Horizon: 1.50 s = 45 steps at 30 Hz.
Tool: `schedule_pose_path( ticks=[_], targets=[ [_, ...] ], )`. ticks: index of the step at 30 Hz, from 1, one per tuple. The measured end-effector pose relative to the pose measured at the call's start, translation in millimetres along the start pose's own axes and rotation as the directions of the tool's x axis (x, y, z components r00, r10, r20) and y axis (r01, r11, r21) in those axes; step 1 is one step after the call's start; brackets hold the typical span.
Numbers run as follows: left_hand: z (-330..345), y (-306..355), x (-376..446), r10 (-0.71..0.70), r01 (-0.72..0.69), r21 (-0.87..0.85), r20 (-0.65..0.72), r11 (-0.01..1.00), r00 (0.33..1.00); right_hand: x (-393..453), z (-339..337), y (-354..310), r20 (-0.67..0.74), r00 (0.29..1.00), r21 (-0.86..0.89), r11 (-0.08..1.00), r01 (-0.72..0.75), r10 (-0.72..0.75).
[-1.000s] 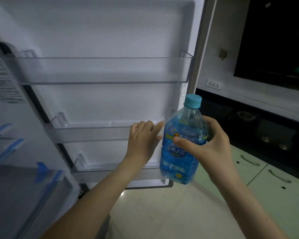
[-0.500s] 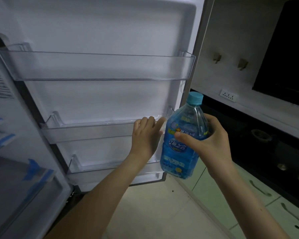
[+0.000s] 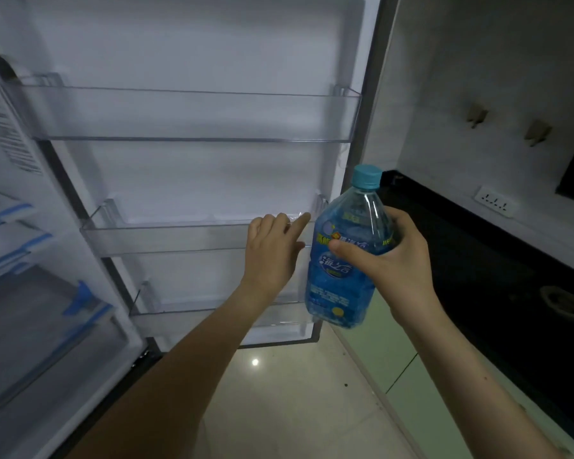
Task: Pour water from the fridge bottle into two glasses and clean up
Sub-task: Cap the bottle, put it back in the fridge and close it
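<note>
From the head view we see our right hand (image 3: 391, 260) wrapped around the capped bottle (image 3: 343, 256), held upright just beside the open fridge door (image 3: 196, 177). Our left hand (image 3: 272, 246) rests its fingers on the middle door shelf (image 3: 166, 236).

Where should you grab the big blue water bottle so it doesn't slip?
Grab the bottle round its wide labelled middle, from the side, as the right hand does: thumb in front, fingers behind. It hangs nearly upright, and the narrow neck under the cap would probably give a weaker hold.
</note>
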<state>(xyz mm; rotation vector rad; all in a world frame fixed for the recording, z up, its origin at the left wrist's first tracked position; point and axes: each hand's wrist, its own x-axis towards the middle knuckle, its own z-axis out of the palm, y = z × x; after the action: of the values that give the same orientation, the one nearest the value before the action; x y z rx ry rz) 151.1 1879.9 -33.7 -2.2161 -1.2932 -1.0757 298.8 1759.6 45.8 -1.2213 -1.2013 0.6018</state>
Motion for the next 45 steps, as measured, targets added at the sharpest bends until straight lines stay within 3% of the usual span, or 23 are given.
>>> schedule_pose_path(
  ticks=[8,13,18,21,25,31,36,45],
  targets=[
    [-6.6,6.6,1.6,-0.031,0.031,-0.001,0.023,1.0,0.999,17.9,-8.8,18.2,0.109,0.994,0.036,0.999,-0.005,0.001],
    [-20.9,6.8,4.9,-0.098,0.115,-0.268,0.074,0.957,0.992,24.4,-5.5,16.8,0.178,0.984,0.047,0.999,-0.001,-0.007],
    [-53.3,4.0,-15.0,-0.408,0.356,-0.54,0.025,0.763,0.912,23.4,10.1,11.5,0.231,0.973,0.09,0.996,-0.007,-0.013],
    [-74.1,-2.1,-40.2,-0.525,0.469,-0.686,0.147,0.557,0.839,19.8,28.5,6.9,0.274,0.961,0.115,0.993,-0.009,-0.023],
    [-96.1,-22.9,-68.5,-0.537,0.575,-0.76,0.362,0.304,0.762,10.5,64.2,1.3,0.329,0.944,0.135,0.991,-0.003,-0.042],
    [-135.2,-69.6,-107.0,-0.498,0.567,-0.809,0.432,0.154,0.752,-13.6,141.9,-17.7,0.413,0.909,0.159,0.987,-0.015,-0.053],
    [-175.4,-126.3,-136.6,-0.59,0.607,-0.779,0.417,0.16,0.691,-40.8,218.7,-38.7,0.482,0.873,0.186,0.982,-0.025,-0.069],
    [-259.7,-239.9,-186.5,-0.746,0.615,-0.75,0.262,0.242,0.613,-89.5,361.5,-84.7,0.587,0.804,0.294,0.95,-0.102,-0.095]
  ],
)
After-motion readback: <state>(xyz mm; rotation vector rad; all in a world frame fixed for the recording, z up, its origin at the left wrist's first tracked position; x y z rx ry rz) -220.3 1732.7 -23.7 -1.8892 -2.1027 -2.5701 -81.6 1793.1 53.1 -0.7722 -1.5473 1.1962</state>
